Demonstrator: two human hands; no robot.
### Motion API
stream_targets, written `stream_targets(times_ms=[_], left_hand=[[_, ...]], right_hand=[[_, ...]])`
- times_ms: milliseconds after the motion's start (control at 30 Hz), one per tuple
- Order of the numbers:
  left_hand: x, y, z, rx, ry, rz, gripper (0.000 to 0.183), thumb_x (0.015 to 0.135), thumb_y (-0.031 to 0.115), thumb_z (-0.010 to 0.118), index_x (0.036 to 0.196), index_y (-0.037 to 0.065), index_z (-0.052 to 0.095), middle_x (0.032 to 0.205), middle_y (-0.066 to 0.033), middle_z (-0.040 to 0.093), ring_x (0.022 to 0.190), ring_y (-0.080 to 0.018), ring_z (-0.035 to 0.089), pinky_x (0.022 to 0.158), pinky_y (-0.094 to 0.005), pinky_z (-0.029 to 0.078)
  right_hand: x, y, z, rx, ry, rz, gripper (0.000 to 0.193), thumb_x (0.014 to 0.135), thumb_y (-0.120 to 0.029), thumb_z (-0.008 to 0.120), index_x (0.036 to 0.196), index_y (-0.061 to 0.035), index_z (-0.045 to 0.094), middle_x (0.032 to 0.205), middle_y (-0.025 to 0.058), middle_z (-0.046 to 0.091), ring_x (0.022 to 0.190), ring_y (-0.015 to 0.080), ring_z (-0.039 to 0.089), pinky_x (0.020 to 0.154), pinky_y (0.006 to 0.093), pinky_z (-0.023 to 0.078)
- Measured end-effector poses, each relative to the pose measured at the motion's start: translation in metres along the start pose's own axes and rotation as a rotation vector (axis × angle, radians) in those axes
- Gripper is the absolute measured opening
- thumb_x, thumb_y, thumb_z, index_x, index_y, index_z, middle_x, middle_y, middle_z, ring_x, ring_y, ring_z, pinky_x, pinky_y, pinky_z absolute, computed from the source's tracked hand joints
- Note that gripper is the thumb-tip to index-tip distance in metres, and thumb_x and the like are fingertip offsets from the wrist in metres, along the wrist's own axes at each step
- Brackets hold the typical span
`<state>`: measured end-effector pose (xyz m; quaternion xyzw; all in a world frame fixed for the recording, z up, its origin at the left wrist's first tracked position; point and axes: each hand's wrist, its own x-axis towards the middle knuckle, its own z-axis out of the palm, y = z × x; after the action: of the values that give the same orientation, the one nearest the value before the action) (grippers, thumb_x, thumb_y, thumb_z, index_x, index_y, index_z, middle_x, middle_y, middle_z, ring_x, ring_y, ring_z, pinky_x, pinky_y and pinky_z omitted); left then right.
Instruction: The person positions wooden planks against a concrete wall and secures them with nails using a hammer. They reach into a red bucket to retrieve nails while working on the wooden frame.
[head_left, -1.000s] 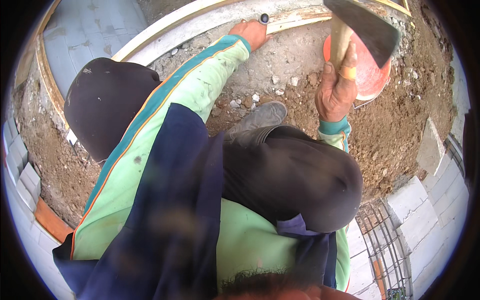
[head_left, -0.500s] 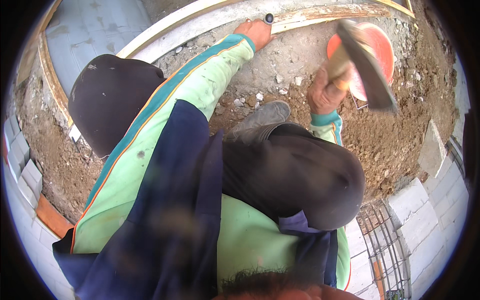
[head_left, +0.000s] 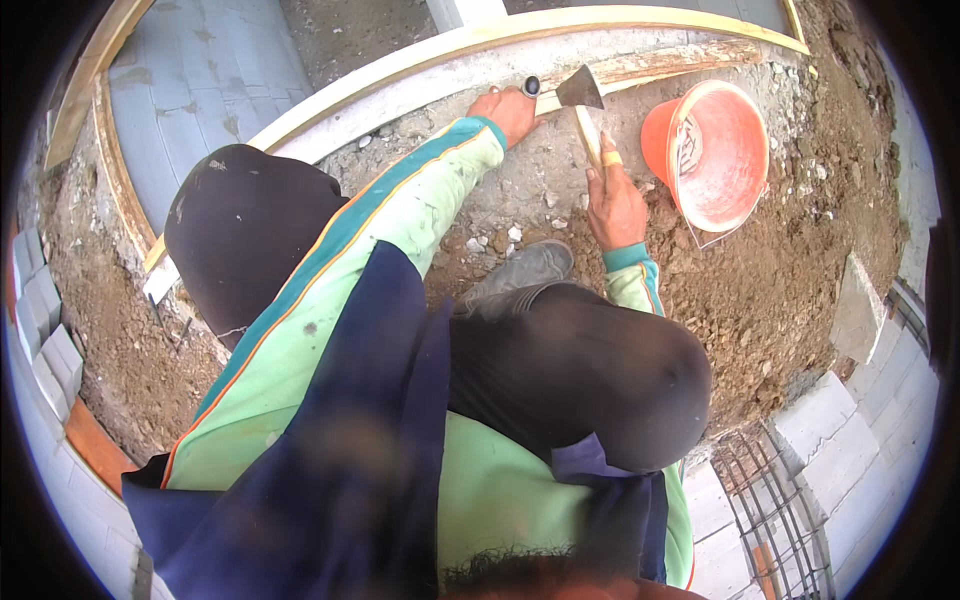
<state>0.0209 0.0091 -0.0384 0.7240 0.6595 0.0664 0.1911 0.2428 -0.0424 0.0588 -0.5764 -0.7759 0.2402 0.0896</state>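
Note:
My left hand (head_left: 508, 112) is closed around a short rod with a dark round end (head_left: 531, 87), beside the weathered plank (head_left: 665, 66); the rod's lower part is hidden. In my right hand (head_left: 616, 208) is the wooden handle of a hatchet (head_left: 580, 90) with a broad dark wedge-shaped blade. The hatchet's head lies just right of the rod's end; I cannot tell whether they touch. A yellowish band circles one finger of the right hand. To the right of that hand stands an orange bucket (head_left: 655, 140), tilted, with whitish residue inside.
A curved timber board (head_left: 420, 58) runs along the far side. Grey panels (head_left: 205, 100) lie at the far left. Loose soil (head_left: 780, 290) and stones surround my shoe (head_left: 525, 268). Pale blocks (head_left: 815, 410) and a steel rebar cage (head_left: 765, 480) are at the lower right.
The hatchet, raised and blurred over the bucket before, has swung down and left to beside the rod's end. My right hand moved left with it; the left hand keeps its grip.

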Motion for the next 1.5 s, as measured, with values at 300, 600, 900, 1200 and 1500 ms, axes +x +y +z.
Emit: stream_targets(times_ms=[300, 600, 900, 1200, 1500], left_hand=[[0.004, 0.011, -0.011, 0.005, -0.234, 0.014, 0.052, 0.096, 0.046, 0.063, 0.115, -0.002, 0.062, 0.106, -0.0223, 0.069, 0.1, -0.0392, 0.069, 0.093, -0.0488, 0.055], [0.014, 0.017, -0.09, -0.305, -0.408, -0.182, 0.065, 0.088, 0.039, 0.072, 0.136, -0.001, 0.056, 0.122, -0.0231, 0.068, 0.117, -0.0368, 0.064, 0.102, -0.0465, 0.048], [0.024, -0.07, -0.288, -0.793, -0.702, -0.413, 0.055, 0.081, 0.019, 0.076, 0.13, 0.003, 0.058, 0.065, 0.0021, 0.048, 0.046, -0.0096, 0.039, 0.04, -0.0324, 0.025], [-0.055, -0.163, -0.429, -0.577, -0.727, -0.335, 0.037, 0.067, 0.012, 0.075, 0.102, 0.006, 0.068, 0.062, -0.0015, 0.057, 0.039, -0.0114, 0.047, 0.034, -0.0308, 0.032], [-0.063, -0.189, -0.442, -0.336, 1.037, -0.301, 0.067, 0.084, 0.03, 0.075, 0.132, -0.011, 0.053, 0.135, -0.0266, 0.06, 0.123, -0.0332, 0.061, 0.103, -0.0411, 0.048]], right_hand=[[-0.019, 0.007, 0.014, 0.083, -0.005, 0.141, 0.044, 0.098, -0.026, 0.059, 0.141, -0.0187, 0.051, 0.099, 0.0278, 0.069, 0.085, 0.0505, 0.066, 0.072, 0.0537, 0.052], [-0.086, 0.052, 0.045, 0.031, 0.075, 0.458, 0.053, 0.096, -0.034, 0.064, 0.139, -0.0072, 0.051, 0.12, 0.0262, 0.06, 0.106, 0.0462, 0.061, 0.085, 0.0514, 0.049], [0.026, -0.02, -0.034, -0.168, 0.384, -0.017, 0.079, 0.083, -0.022, 0.078, 0.151, -0.008, 0.041, 0.144, 0.0212, 0.047, 0.129, 0.042, 0.048, 0.106, 0.0517, 0.039], [0.145, -0.061, -0.119, -0.24, -0.154, -0.475, 0.069, 0.082, -0.027, 0.078, 0.143, -0.0113, 0.049, 0.131, 0.0153, 0.062, 0.122, 0.0322, 0.058, 0.104, 0.0461, 0.043], [0.173, -0.148, -0.081, 0.008, 0.01, -0.341, 0.046, 0.099, -0.036, 0.058, 0.131, -0.0032, 0.054, 0.12, 0.0207, 0.063, 0.114, 0.0396, 0.06, 0.094, 0.0469, 0.048]])
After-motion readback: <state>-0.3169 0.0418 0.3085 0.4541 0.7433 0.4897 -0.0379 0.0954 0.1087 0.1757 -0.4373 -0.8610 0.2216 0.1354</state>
